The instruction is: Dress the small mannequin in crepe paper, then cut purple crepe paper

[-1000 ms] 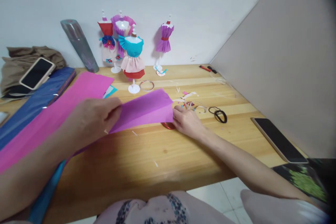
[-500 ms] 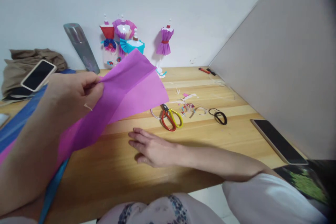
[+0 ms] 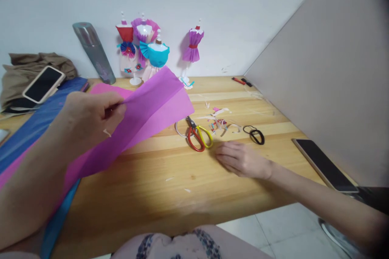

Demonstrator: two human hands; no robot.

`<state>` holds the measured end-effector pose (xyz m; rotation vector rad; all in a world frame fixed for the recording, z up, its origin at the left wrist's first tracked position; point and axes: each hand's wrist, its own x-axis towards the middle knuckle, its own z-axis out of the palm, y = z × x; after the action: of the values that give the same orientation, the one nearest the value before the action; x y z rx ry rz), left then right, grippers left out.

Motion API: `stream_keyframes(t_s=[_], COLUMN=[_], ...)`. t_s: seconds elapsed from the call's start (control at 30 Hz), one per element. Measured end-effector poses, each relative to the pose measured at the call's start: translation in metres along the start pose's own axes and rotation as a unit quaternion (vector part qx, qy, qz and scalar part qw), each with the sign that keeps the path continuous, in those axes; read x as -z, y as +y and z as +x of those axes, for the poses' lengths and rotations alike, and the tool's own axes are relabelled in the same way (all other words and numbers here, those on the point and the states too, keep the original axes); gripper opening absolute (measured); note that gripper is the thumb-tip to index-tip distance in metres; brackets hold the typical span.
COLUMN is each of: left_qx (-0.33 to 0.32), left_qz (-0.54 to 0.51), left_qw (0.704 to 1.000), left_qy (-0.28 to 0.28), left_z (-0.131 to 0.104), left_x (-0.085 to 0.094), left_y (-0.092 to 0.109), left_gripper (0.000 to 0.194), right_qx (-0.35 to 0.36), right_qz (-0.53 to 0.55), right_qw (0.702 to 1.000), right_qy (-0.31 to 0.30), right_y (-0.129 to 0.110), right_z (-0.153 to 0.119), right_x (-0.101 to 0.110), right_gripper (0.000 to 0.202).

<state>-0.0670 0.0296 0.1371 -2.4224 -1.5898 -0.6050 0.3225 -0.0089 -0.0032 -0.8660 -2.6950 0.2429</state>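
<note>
My left hand pinches the edge of a folded purple paper sheet, raised over the left part of the table. A small pale scrap clings to that hand. My right hand rests low on the wood, its fingers together and curled down, hiding whatever may be under them. Just left of its fingertips lie scissors with one red and one yellow handle; the tips of the blades reach close to the purple sheet. Past the right hand is a heap of thin paper scraps.
Small mannequins in paper dresses stand by the wall beside a grey bottle. At left are a phone on brown cloth and blue sheets. Black hair ties and another phone lie to the right.
My right hand has moved right across the table to beside the scissors, its fingers now drawn together. The left hand still grips the purple sheet, slightly lower. More pink paper shows behind it.
</note>
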Motion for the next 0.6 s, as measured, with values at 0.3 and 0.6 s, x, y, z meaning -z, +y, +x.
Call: stream_keyframes(t_s=[0.3, 0.6], left_qx=[-0.003, -0.083], left_qz=[-0.015, -0.078], left_qw=[0.999, 0.993], left_qy=[-0.043, -0.030], left_z=[0.003, -0.011], left_x=[-0.008, -0.022], left_y=[0.013, 0.004], left_gripper=[0.032, 0.029], right_qx=[0.065, 0.150], right_qz=[0.116, 0.052], right_qw=[0.986, 0.987], right_qy=[-0.100, -0.040], right_y=[-0.093, 0.004], right_z=[0.063, -0.009], right_x=[-0.056, -0.006], right_gripper=[0.060, 0.030])
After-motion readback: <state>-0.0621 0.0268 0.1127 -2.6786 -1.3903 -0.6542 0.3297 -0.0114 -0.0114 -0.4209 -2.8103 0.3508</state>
